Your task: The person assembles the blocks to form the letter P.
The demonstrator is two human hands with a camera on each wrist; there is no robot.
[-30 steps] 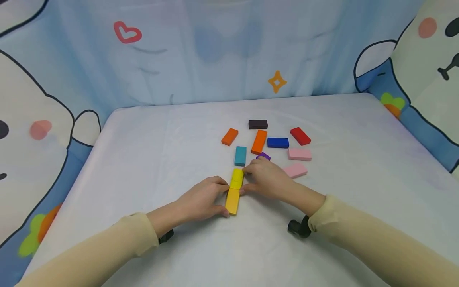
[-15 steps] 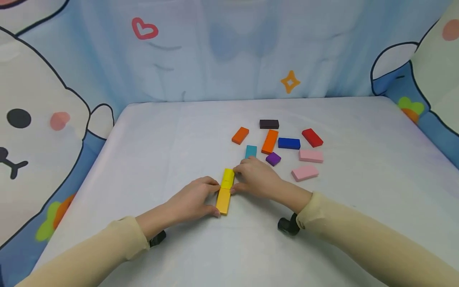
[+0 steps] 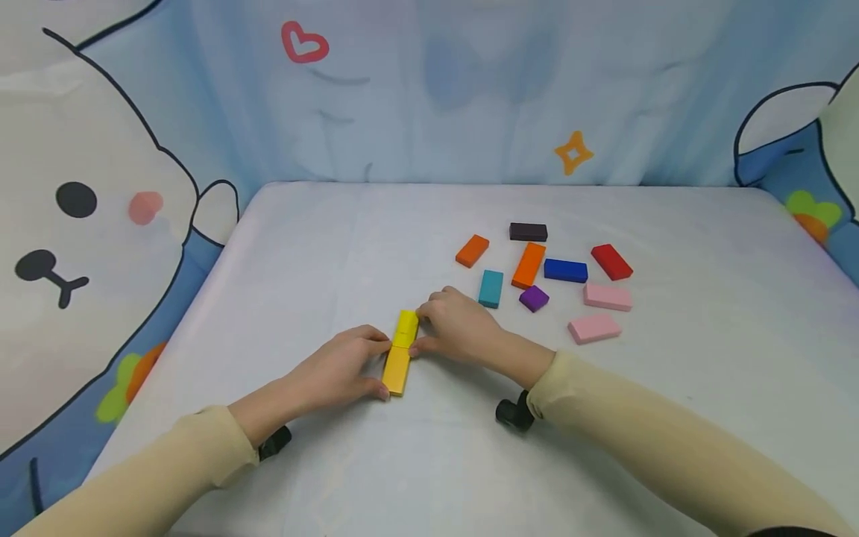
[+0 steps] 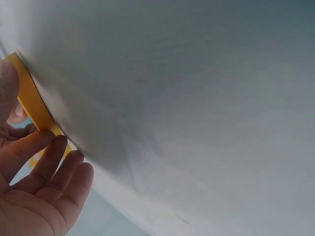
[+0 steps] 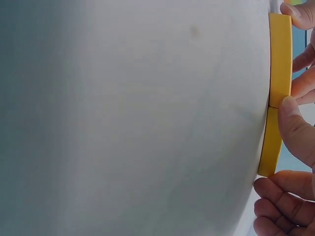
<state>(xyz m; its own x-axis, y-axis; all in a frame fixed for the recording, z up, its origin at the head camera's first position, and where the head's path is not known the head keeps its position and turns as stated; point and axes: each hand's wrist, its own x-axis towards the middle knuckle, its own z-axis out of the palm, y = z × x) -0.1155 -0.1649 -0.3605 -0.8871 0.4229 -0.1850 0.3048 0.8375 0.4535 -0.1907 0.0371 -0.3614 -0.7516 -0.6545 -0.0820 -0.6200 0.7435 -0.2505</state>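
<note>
We see two yellow blocks (image 3: 400,350) lying end to end, pinched between left hand (image 3: 342,369) and right hand (image 3: 456,328) fingers.

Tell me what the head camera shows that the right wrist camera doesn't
Only the head view shows the loose blocks: teal block, purple block, two pink blocks, plus both sleeves and the cartoon curtain. Only the right wrist view shows, close up, the seam where the two yellow blocks meet, with the right thumb pressing there. Both show the yellow blocks end to end on the white table, the left hand and right hand at their sides.
</note>
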